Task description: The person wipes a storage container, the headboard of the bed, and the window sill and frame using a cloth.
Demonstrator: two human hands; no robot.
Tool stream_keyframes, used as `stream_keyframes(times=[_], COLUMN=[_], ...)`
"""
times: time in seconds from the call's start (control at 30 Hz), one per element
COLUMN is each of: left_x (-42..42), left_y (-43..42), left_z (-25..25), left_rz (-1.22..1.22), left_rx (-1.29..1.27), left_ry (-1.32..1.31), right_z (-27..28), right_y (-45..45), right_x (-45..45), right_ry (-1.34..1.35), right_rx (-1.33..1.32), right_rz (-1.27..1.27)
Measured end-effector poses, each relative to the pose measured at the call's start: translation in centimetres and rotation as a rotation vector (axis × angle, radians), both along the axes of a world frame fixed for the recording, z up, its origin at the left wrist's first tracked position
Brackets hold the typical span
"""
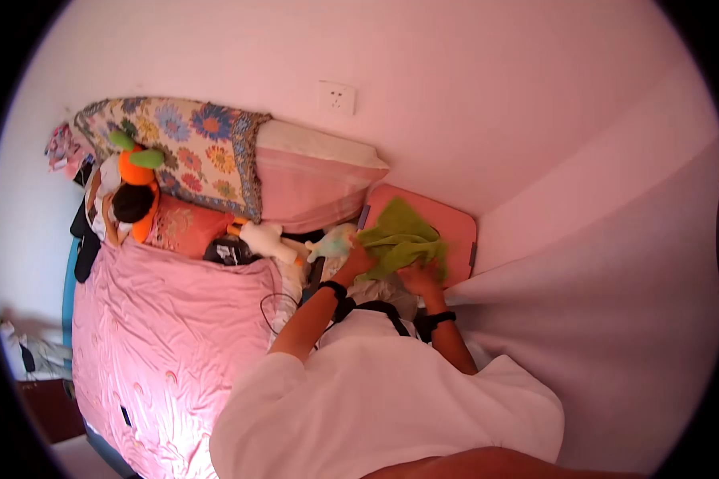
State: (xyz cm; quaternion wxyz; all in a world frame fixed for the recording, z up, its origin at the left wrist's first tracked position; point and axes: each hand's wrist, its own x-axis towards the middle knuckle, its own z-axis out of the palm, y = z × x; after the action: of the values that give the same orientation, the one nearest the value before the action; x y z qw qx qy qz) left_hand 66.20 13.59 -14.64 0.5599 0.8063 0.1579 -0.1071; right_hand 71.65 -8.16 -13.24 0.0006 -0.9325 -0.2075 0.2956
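A bunched green cloth [399, 235], towel-like, hangs between my two hands over a pink storage box lid [455, 223]. My left hand [361, 260] closes on the cloth's left lower edge. On the other side, my right hand [422, 279] grips its lower right part, slightly blurred, with the fingertips partly covered by the fabric. Dark bands circle both wrists. Just left of my left hand lies a pale blue-green plush toy [333, 242]. Light crumpled fabric [395, 295] shows below the cloth, between my forearms.
To the left is a bed with a pink sheet [168, 319]. Another person [133, 202] lies at its head beside an orange plush [136, 166]. A white plush [268, 241], black bag [230, 251] and floral cover [192, 148] are near. A pale curtain [599, 303] hangs at right.
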Motion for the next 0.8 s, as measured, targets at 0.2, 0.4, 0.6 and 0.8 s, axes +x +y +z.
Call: stream_keyframes(times=[0.2,0.4,0.6,0.8], left_x=[1.1,3.4,0.9,0.1], left_y=[5.7,7.8,3.2,-1.4], left_z=[-1.0,4.7,6.0,2.9], left_rz=[0.011,0.259,-0.091,-0.456], left_rx=[0.154,0.681,0.556,0.740], left_ry=[-0.164,-0.298,-0.381,-0.612], right_z=[4.8,2.9,4.5,4.3], right_y=[9.9,5.6,-4.5,-7.3], right_x=[-3.2,-0.9,-4.8,-6.9], right_ry=[-0.069,-0.003,-0.179,-0.487], right_rx=[0.236,0.644,0.694,0.481], right_rz=[0.291,0.256,-0.070,-0.249])
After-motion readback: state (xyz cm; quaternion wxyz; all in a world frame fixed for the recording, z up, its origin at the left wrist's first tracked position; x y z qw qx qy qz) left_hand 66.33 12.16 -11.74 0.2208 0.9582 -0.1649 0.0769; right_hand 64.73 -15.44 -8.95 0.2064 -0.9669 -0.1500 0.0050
